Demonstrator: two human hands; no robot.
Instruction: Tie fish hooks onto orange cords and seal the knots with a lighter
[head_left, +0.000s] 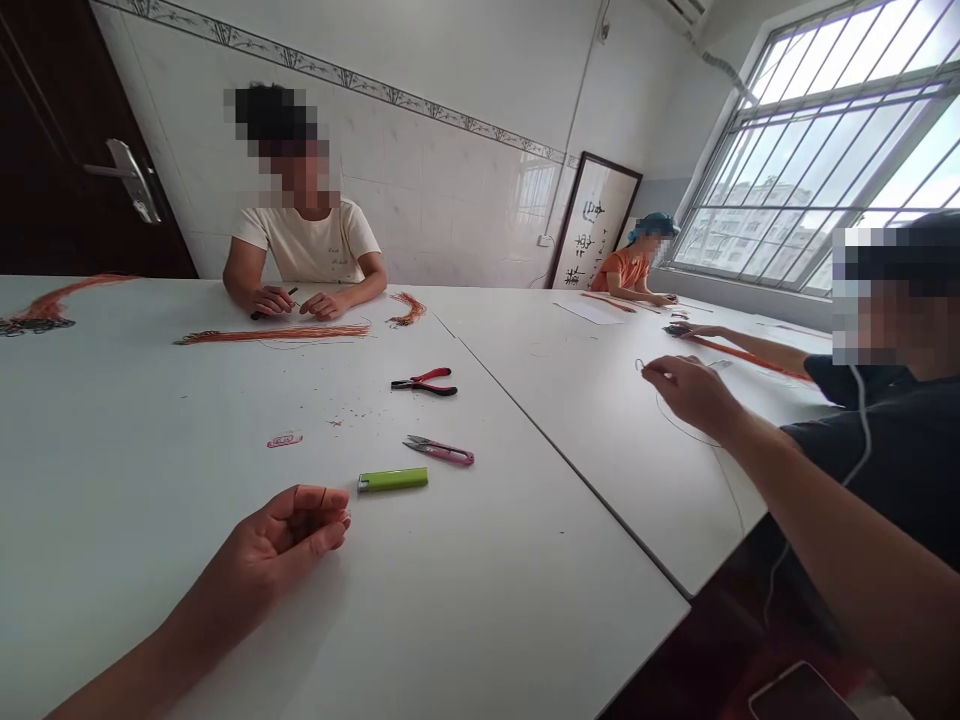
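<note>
Three tools sit on the table between the hands: a green lighter [393,480] just off the left fingertips, pink snips [441,450] right behind it, and red-and-black pliers [426,381] further out. So yeah, the lighter's the closest thing in the left hand's way. Little crumbs [358,415] and a red oval thing [285,440] are scattered beyond that hand too. Way past it there's a long orange bundle [277,334], near someone in a pale tee [319,240]. A neighbour in dark clothes [885,440] sits close by the right hand, one arm reaching out beyond it.

White tabletop [487,620], with a seam [562,455] running between the hands. Tiled wall [450,200] straight ahead, barred window [840,140] off beyond the right hand.

Right hand [686,390] is up, fingertips pinched on a thin, pale, hooked curl [639,365]; a fine line loops below. Left hand [277,540] is curled, thumb and fingers pinching a tiny pale bit [346,516], too small to identify.
</note>
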